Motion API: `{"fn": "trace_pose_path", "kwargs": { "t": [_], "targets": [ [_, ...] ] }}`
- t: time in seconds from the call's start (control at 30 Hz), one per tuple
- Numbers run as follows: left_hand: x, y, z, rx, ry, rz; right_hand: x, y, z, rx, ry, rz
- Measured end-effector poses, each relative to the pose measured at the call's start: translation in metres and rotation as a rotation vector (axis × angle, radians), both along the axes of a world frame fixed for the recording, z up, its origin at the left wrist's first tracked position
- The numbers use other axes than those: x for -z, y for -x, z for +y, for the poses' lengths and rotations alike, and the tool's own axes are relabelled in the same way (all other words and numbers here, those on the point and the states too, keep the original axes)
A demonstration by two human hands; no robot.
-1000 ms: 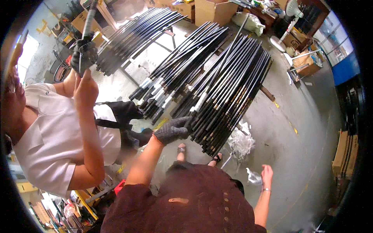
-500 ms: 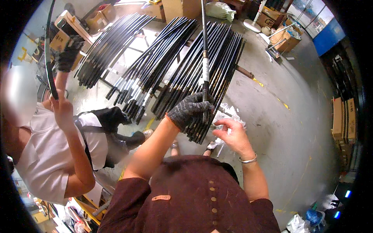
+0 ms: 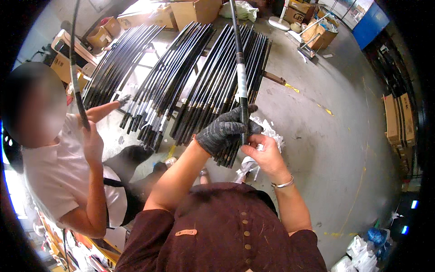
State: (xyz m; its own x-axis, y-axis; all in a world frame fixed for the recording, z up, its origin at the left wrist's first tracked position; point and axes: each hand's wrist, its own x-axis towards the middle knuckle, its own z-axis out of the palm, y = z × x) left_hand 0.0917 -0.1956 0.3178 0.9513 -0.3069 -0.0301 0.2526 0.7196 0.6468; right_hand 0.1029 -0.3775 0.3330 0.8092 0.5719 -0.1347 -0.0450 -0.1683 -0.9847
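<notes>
My left hand (image 3: 221, 132), in a dark grey knit glove, is closed around a long black rod (image 3: 243, 97) near its lower end. The rod stands nearly upright before me, and a white band circles it above the glove. Bare and with a silver bangle at the wrist, my right hand (image 3: 266, 156) pinches the rod's bottom end between thumb and fingers. Crumpled white wrapping (image 3: 273, 135) shows behind that hand. Beyond my hands lies a group of similar black rods (image 3: 213, 86), several with pale bands.
At left a co-worker in a white shirt (image 3: 54, 177) holds another black rod (image 3: 78, 97). Further rod bundles (image 3: 168, 77) (image 3: 120, 63) rest on a rack with a brown bar (image 3: 275, 78). Cardboard boxes (image 3: 197, 13) stand behind; white bags (image 3: 360, 254) lie at lower right.
My right hand has moved left from beside the rod onto its bottom end. The co-worker's gloved hand has come down from the raised rod toward the rack. The view has shifted slightly.
</notes>
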Motion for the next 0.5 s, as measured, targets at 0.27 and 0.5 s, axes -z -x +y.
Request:
{"fn": "trace_pose_path", "kwargs": {
  "t": [0.27,0.5],
  "targets": [
    [-0.003,-0.018,-0.004,-0.088,-0.027,0.018,-0.021,-0.001,-0.014,0.049,0.225,-0.25],
    [-0.002,-0.018,-0.007,-0.025,-0.042,-0.031,-0.01,-0.007,-0.029,-0.022,0.116,-0.163]
  ]
}}
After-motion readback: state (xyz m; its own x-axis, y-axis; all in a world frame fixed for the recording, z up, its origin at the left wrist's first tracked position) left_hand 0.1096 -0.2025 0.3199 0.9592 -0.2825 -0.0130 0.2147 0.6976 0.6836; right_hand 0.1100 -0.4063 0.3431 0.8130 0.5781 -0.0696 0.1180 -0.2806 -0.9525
